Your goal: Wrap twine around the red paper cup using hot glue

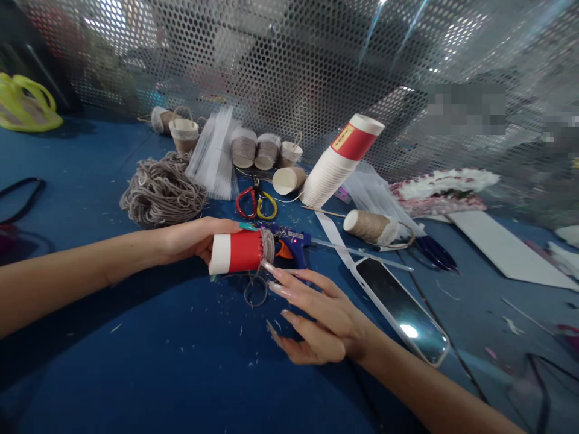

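"One cup, held how?"
"Left hand curled round it; right hand half open, fingers stretched leftward, any grip on the yarn unclear."
"Where's the cup?"
"Sideways, its yarn end beside the right fingertips."

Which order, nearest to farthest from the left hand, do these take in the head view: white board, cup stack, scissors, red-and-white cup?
1. Red-and-white cup: in the left hand.
2. Scissors: just beyond the cup.
3. Cup stack: leaning, farther right.
4. White board: far right.
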The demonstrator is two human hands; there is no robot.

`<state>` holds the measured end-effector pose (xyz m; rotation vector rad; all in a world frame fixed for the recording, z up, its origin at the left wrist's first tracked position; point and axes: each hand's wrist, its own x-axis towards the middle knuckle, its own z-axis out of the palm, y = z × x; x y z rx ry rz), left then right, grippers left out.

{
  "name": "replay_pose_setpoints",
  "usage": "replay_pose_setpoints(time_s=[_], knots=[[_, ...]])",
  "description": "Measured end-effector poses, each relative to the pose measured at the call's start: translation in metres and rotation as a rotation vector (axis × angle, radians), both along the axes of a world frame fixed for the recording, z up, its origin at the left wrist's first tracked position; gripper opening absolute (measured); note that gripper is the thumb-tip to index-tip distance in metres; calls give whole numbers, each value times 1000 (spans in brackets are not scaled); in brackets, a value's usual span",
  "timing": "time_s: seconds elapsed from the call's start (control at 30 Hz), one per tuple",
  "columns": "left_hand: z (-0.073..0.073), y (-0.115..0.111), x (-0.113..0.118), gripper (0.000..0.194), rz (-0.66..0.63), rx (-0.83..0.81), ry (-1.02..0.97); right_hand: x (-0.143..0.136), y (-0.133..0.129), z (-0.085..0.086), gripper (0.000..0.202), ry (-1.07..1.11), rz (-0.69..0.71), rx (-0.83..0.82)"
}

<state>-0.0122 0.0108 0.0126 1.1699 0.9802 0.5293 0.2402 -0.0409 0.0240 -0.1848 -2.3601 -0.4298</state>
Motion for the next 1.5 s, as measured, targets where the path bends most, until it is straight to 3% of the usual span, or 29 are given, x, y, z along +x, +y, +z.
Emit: replay_pose_setpoints(time_s=[0.1,0.3,0.43,0.6,0.7,0.93,1.07,1.3,1.4,1.5], knots=[[5,-1,0,55,42,-121,-23,2,0,-3,7,-8,6,-5],[2,0,-1,57,67,-146,-53,6,1,-4,7,-60,14,16],[-2,2,-2,58,73,-177,-89,6,2,-6,9,-49,54,-57],[4,1,-3,54,96,-206,-148,5,1,-7,13,-65,87,-96],[7,1,-3,55,66,-203,-122,4,1,-4,6,-93,32,-118],[-7,8,-7,51,43,-205,-191,2,4,-6,19,-102,-4,-253],[-2,9,-10,49,79,-219,-263,4,3,-6,26,-75,41,-223],[-1,7,-9,55,207,-264,-416,10,1,-9,11,21,23,-63],[-4,5,-9,58,180,-253,-498,11,2,-14,10,113,44,-7],[-5,4,-9,53,152,-250,-549,8,3,-14,16,179,30,-78]])
